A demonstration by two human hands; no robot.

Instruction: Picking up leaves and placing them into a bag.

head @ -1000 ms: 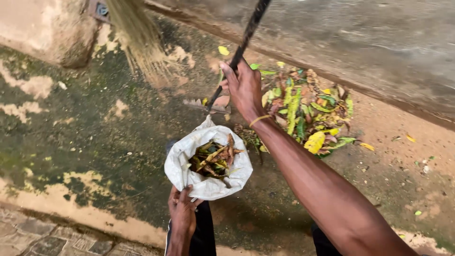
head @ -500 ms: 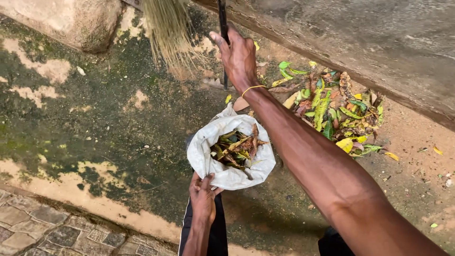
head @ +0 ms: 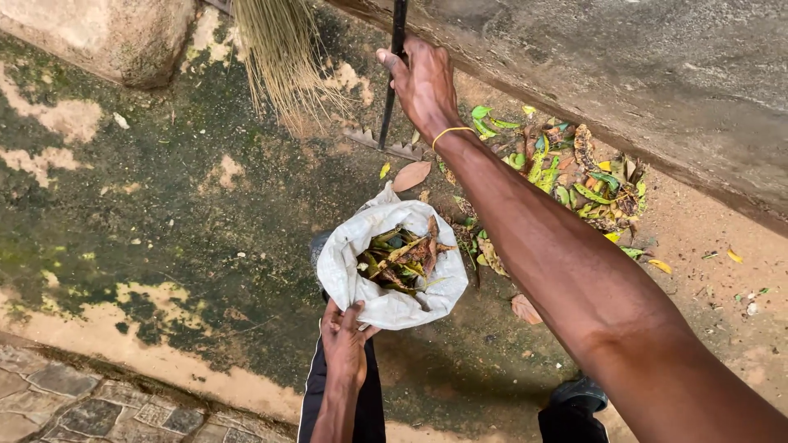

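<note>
1. My right hand (head: 423,82) is wrapped tight around the thin black metal rake handle (head: 397,41), whose toothed head (head: 386,144) rests on the mossy concrete ground (head: 164,205).
2. My left hand (head: 343,338) pinches the rim of the white woven sack (head: 369,297), stuffed with leaves, just beside the green-and-yellow leaf pile (head: 574,168).
3. A straw broom (head: 283,57) leans nearby.

Right hand (head: 423,82) extended forward, grip closed; left hand (head: 343,340) clenched low.
</note>
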